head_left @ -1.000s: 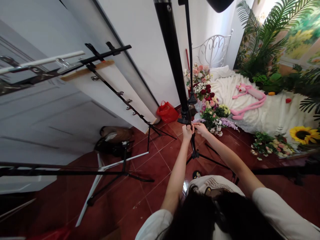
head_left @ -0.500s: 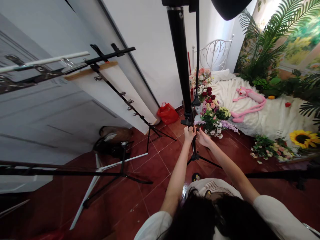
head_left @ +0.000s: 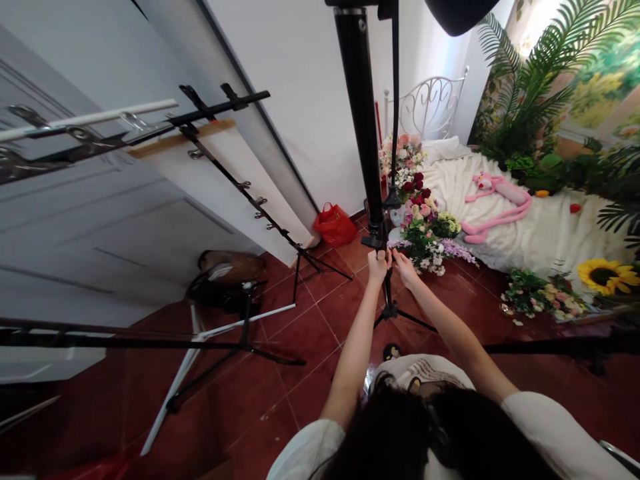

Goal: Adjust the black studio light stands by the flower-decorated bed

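2 hands, 1 black stand (head_left: pixel 361 127)
Left hand (head_left: pixel 378 268) grips it; right hand (head_left: pixel 404 268) just beside it, can't tell if those fingers are closed.

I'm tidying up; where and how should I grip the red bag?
Probably by the handles, coming from above: they loop upward over the red bag, whose thin-looking body sits on the tiled floor beside the white wall.

Blk stand (head_left: pixel 358 113): top cut off, part behind L hand (head_left: pixel 378 268); R hand (head_left: pixel 406 270) contact poss., detail too small.
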`<state>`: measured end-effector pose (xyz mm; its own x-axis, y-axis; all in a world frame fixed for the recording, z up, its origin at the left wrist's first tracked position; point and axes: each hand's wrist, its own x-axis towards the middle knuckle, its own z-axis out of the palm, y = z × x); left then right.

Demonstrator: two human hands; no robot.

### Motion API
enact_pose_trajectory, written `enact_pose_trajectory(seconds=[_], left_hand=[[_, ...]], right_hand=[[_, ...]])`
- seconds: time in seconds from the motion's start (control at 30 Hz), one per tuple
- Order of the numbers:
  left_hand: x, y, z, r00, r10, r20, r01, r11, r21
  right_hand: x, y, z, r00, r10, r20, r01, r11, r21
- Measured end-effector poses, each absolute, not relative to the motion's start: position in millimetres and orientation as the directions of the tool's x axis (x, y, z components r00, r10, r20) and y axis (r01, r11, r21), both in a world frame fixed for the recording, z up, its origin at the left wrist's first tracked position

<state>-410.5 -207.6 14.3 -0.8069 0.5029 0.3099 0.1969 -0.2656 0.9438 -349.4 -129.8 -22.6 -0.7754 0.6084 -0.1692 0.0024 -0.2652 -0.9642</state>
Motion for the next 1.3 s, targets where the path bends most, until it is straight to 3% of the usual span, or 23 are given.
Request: enact_pose_trajectory(seconds=[0.2, 0.33, 0.47, 0.67, 0.77, 0.87, 0.97, 1.03, 1.1, 1.17, 1.3], left_hand=[[-409, -208, 19, -0.820, 0.491, 0.295, 0.194, -0.247, 0.949], [-408, -208, 21, -0.825, 0.487, 0.287, 0.186, -0.246, 0.951], [-408, -209, 16, -0.824, 0.476, 0.307, 0.200, -0.264, 0.944], [-407, -209, 10, -0.846, 0.438, 0.305, 0.219, -0.236, 0.947], [-399, -207, 14, -0.876, 0.357, 0.324, 0.255, -0.227, 0.940], [-377, -206, 14, -0.938, 0.151, 0.313, 0.292, -0.145, 0.945], [-336, -205, -6, -0.951, -0.088, 0.296, 0.297, 0.001, 0.955], [-303, -205, -30, -0.961, -0.122, 0.250, 0.242, 0.071, 0.968], [-270, -205, -59, -0.988, -0.087, 0.129, 0.116, 0.141, 0.983], [-245, -201, -85, -0.998, 0.058, -0.011, 0.000, 0.177, 0.984], [-220, -174, -105, -0.796, 0.544, -0.266, -0.201, 0.177, 0.964]], right_hand=[[-356, -125, -12, -0.686, 0.725, -0.063, 0.085, -0.006, -0.996], [-360, -125, -10, -0.633, 0.771, -0.061, 0.139, 0.035, -0.990], [-361, -128, -9, -0.630, 0.769, -0.108, 0.134, -0.030, -0.991], [-334, -119, -6, -0.722, 0.591, -0.360, 0.144, -0.380, -0.913], [-301, -105, -10, -0.740, 0.560, -0.373, 0.168, -0.383, -0.909], [-259, -86, -18, -0.717, 0.594, -0.366, 0.162, -0.368, -0.916], [-210, -64, -27, -0.669, 0.646, -0.367, 0.147, -0.369, -0.918], [-172, -50, -34, -0.627, 0.695, -0.351, 0.107, -0.369, -0.923], [-132, -38, -41, -0.542, 0.760, -0.360, 0.038, -0.405, -0.913], [-90, -28, -47, -0.473, 0.799, -0.371, -0.037, -0.439, -0.898], [-12, -21, -52, -0.297, 0.869, -0.397, -0.161, -0.455, -0.876]])
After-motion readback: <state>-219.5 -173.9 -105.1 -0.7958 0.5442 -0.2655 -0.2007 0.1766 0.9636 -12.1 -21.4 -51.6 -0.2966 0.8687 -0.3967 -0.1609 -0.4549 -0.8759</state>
